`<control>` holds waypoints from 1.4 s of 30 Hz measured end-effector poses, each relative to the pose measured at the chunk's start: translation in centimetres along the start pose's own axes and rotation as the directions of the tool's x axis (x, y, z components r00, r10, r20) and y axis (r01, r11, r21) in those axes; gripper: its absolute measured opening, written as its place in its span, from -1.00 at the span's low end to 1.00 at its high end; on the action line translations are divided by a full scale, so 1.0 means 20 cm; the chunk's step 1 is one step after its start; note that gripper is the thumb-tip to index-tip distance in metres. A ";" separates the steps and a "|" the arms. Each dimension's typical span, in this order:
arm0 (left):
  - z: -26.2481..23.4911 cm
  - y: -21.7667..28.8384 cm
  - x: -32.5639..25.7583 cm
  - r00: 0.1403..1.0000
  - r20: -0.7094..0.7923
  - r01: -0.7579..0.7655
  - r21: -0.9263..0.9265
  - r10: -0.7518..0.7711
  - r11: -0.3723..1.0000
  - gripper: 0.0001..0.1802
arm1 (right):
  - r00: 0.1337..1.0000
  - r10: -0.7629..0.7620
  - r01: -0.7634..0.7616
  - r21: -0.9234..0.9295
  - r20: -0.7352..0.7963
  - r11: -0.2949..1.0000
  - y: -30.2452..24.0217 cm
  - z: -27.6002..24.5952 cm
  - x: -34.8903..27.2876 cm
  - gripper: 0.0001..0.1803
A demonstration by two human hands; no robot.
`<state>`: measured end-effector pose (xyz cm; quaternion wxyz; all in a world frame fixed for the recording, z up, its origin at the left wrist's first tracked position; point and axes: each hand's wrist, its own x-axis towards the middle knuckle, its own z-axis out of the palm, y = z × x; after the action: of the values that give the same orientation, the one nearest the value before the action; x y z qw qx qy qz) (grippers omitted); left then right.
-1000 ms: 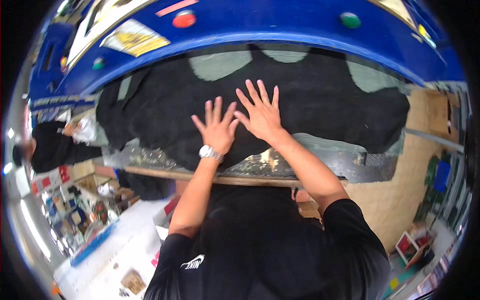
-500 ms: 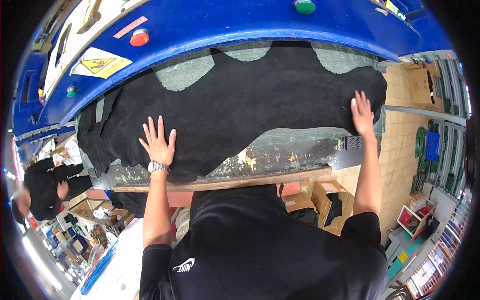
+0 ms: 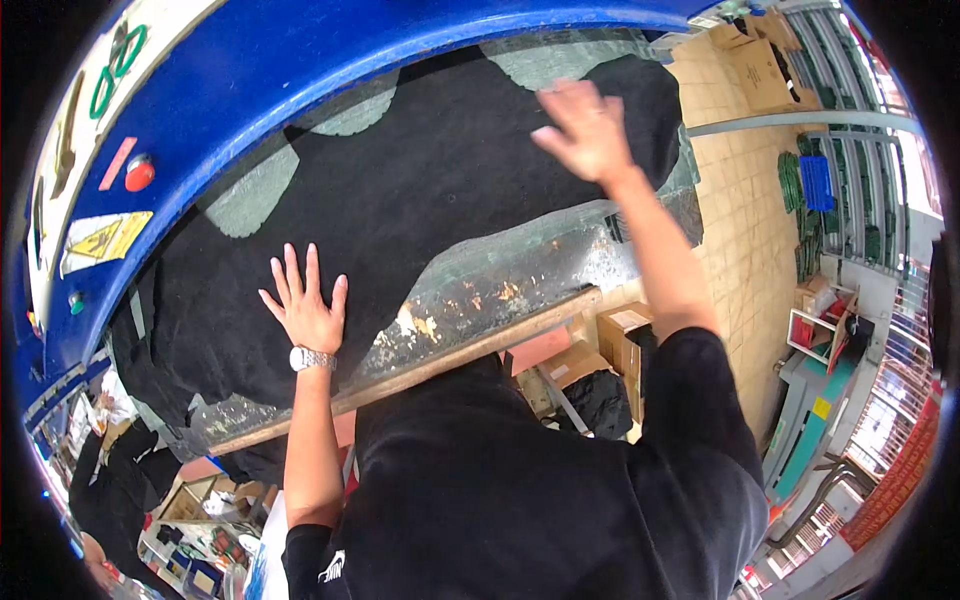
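A large black sheet with an irregular outline, which looks like a leather hide (image 3: 420, 170), lies spread over the worn green work surface (image 3: 500, 265). My left hand (image 3: 306, 312) rests flat on its nearer left part, fingers spread, a metal watch (image 3: 312, 358) on the wrist. Over the far right part of the hide is my right hand (image 3: 588, 135), slightly blurred, with its fingers stretched out and the thumb apart. Whether its palm touches the hide I cannot tell. Neither hand grips anything.
A blue machine beam (image 3: 400, 40) with a red button (image 3: 140, 173) runs along the far edge. A wooden strip (image 3: 420, 390) borders the near edge. Cardboard boxes (image 3: 625, 335) stand below at the right. A person in black (image 3: 115, 490) is at the lower left.
My right hand has moved left and away from me across the hide, while my left hand stays flat on it. The whole view has turned and shifted.
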<state>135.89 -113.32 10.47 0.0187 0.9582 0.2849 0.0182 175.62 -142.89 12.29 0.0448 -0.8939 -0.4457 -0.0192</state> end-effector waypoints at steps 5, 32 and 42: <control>-0.02 0.00 0.02 1.000 -0.001 -0.018 -0.050 0.018 0.999 -0.28 | 0.838 0.545 -0.528 -0.211 0.030 0.823 0.65 -0.04 -0.18 -0.18; -0.42 -0.28 -1.51 0.575 -0.445 0.607 -0.329 -0.686 0.723 -0.41 | 0.198 -0.977 -0.880 0.426 -0.074 -0.210 -2.75 -0.43 -0.56 0.08; 0.44 -0.15 -3.61 -0.664 0.334 -0.285 -0.940 -0.669 -0.187 -0.61 | 0.068 -0.879 0.134 0.869 0.472 0.477 -3.03 -0.05 -0.61 -0.54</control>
<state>74.14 -150.53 -0.24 0.2058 -0.0712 0.6854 0.6948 119.93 -116.33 16.20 0.0685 -0.4045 -0.6693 0.6195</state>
